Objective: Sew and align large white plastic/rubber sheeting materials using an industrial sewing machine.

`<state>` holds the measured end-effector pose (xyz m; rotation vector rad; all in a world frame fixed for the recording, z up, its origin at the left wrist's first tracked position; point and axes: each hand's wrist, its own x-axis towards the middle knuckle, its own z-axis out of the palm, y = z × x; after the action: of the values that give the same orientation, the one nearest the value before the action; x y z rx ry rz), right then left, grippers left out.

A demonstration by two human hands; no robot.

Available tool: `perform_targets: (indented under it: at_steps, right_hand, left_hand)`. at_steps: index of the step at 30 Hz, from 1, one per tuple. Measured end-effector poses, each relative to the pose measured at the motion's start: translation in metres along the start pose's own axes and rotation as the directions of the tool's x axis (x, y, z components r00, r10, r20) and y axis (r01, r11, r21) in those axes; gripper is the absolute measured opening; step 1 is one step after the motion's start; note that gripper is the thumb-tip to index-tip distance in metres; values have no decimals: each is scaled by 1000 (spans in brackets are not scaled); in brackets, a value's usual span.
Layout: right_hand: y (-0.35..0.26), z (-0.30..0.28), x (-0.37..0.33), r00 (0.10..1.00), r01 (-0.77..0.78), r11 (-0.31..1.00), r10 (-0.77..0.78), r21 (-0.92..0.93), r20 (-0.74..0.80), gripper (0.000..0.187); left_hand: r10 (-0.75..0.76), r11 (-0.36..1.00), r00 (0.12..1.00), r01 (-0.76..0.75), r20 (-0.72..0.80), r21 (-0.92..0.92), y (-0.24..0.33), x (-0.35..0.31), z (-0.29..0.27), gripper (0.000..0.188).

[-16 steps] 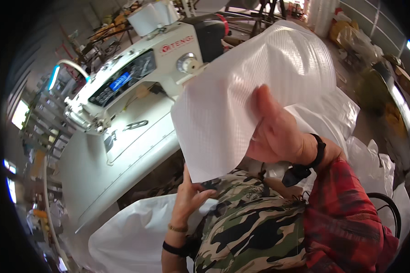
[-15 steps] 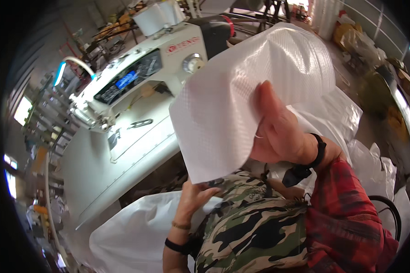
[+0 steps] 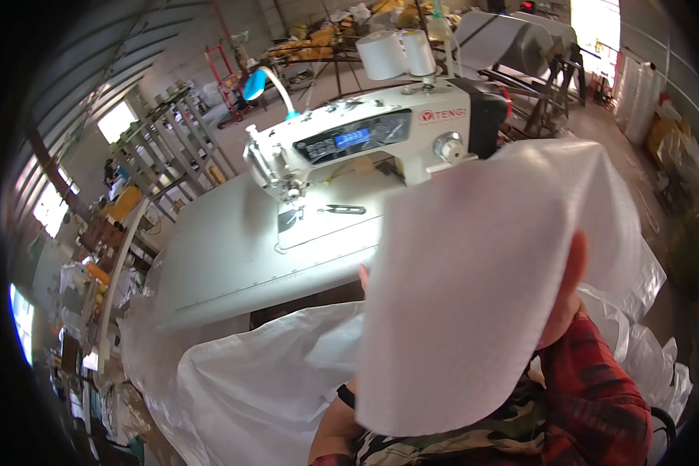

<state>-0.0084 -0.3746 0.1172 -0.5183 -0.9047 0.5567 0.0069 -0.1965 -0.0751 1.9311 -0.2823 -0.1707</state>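
A white woven fabric piece [image 3: 481, 295] fills the centre and right of the frame, raised between the camera and the work area. Its lower edge curves across the lower centre; its upper edge reaches the upper right, just below the sewing machine's dark end.

Right hand [image 3: 568, 299]: only its outer edge shows, at the right margin of the fabric piece, with a red plaid sleeve [image 3: 598, 388] below it. The hand is against the fabric, but its fingers are hidden behind the sheet, so how far it is closed cannot be determined.

Left hand [image 3: 363, 276]: only a fingertip shows at the left edge of the fabric piece, centre frame. The forearm [image 3: 335, 427] rises from the lower edge, with a dark band at the wrist. The grip and degree of opening cannot be determined.

A second white sheet [image 3: 264, 380] lies draped across the lower left, below the table edge and partly under the raised piece.

A white industrial sewing machine [image 3: 365, 140] stands at the upper centre on a pale table [image 3: 217, 256]. Two thread cones [image 3: 400, 53] stand on top of it. A blue lamp [image 3: 255, 84] arches over its left end. Small snips [image 3: 342, 209] lie on the machine bed near the needle.

Metal shelving [image 3: 171, 147] occupies the upper left.
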Motion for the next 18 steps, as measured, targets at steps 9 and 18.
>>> perform_targets:
  at_steps: [9, 18]
  right_hand:
    - [4, -30, -13, 966, 172, 864, -242, -474, -89, 59]
    - [26, -118, 66, 581, 73, 621, -662, -780, -473, 48]
  left_hand:
    - [69, 975, 988, -96, -137, -201, 4, 3, -26, 25]
    - [37, 995, 438, -99, -898, -7, 36, -191, -178, 34]
